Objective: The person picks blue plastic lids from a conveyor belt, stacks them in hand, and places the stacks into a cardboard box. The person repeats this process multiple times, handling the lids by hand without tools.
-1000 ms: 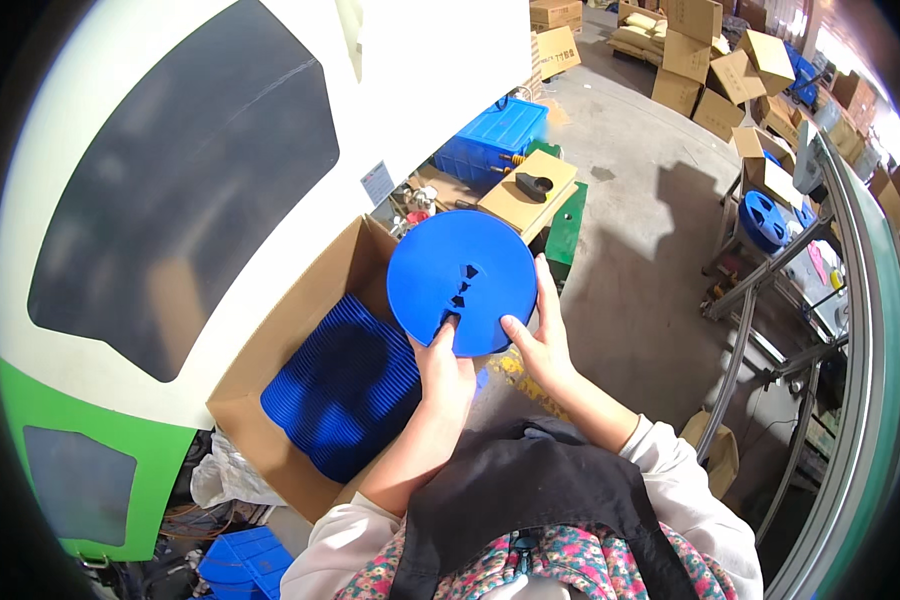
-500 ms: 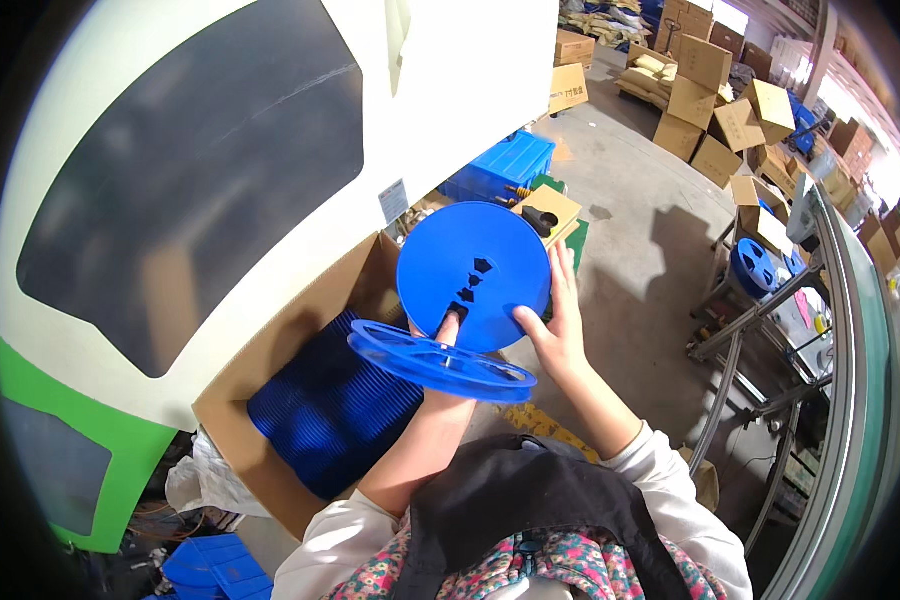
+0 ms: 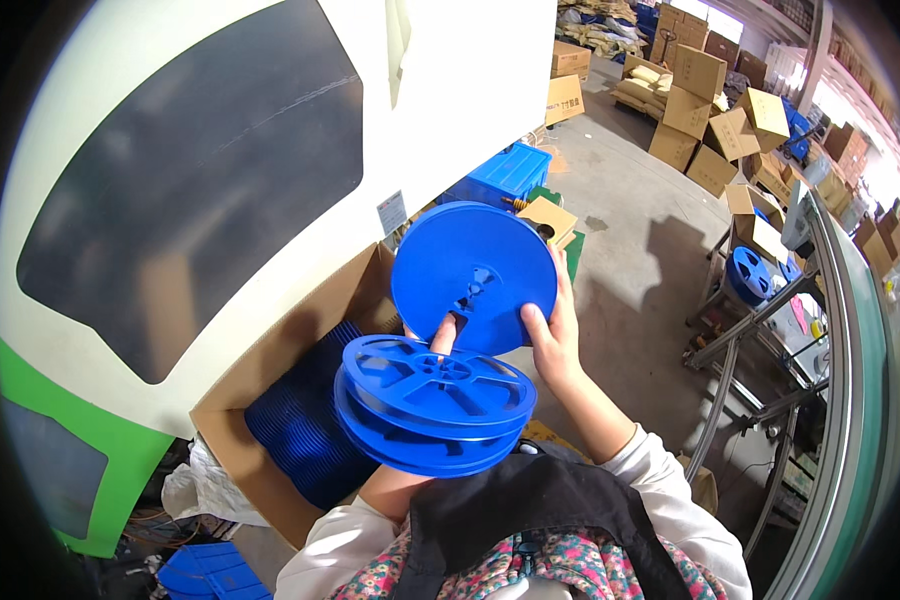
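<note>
Both hands are at a set of blue plastic reels. My right hand (image 3: 560, 335) grips the right edge of a round blue disc (image 3: 510, 260), thumb on its face and fingers behind the rim. That disc stands tilted, its face toward me, with cut-outs around its centre. Below and nearer to me is a blue spoked reel (image 3: 435, 425) with stacked flanges. My left hand (image 3: 445, 335) holds between the two, a finger showing at the disc's cut-out; the rest of it is hidden behind the reel. Whether the disc and reel are joined I cannot tell.
An open cardboard box (image 3: 225, 420) with a row of blue discs (image 3: 315, 440) lies below left, beside a white and green machine (image 3: 210, 350). A blue crate (image 3: 505, 175) stands beyond. A metal-framed table (image 3: 715, 345) is on the right. Cartons (image 3: 695, 110) are piled far back.
The nearer reel has tipped and dropped toward me, so its spoked face and stacked flanges now show. The upper disc has turned slightly, and my right hand has stayed at its edge.
</note>
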`<state>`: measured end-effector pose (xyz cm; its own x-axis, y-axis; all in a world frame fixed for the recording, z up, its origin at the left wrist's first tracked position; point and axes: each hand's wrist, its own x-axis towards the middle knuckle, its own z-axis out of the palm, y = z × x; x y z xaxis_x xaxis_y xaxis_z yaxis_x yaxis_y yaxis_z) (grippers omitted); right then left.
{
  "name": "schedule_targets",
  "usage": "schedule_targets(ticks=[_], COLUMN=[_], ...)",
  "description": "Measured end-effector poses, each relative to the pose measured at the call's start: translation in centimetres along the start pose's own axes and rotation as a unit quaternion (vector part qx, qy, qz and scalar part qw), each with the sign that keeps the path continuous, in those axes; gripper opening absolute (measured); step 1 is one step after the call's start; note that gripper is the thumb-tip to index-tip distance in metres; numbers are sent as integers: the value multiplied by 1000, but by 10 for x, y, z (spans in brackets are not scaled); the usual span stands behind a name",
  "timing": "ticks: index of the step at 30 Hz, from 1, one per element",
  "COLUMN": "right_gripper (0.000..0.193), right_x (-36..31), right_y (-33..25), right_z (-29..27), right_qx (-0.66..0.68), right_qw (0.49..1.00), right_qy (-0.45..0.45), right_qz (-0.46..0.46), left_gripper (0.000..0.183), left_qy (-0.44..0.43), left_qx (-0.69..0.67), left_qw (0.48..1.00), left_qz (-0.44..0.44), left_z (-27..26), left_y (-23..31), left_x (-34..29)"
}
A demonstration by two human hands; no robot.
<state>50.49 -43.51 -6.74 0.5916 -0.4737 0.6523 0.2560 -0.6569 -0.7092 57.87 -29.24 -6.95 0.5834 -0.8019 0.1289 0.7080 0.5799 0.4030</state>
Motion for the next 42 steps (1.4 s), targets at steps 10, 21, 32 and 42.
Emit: schedule_targets(ticks=[10, 21, 32, 42], right_gripper=[72, 76, 81, 74], right_x=[-9, -8, -5, -16], right_y=[-29, -21, -10, -25], right_z=[-7, 3, 5, 0], right_qx=[20, -45, 1, 2], right_qw=[935, 996, 998, 989], right_qy=[31, 69, 19, 98], right_qz=[-353, -23, 52, -110], left_gripper=[72, 90, 77, 58], left_qy=[64, 165, 66, -14], left_qx=[270, 430, 319, 25], left_qw=[942, 863, 919, 1000], left_qz=[191, 207, 220, -6], left_z=[-32, -49, -83, -41], left_y=[9, 27, 34, 8], left_x=[6, 7, 19, 9])
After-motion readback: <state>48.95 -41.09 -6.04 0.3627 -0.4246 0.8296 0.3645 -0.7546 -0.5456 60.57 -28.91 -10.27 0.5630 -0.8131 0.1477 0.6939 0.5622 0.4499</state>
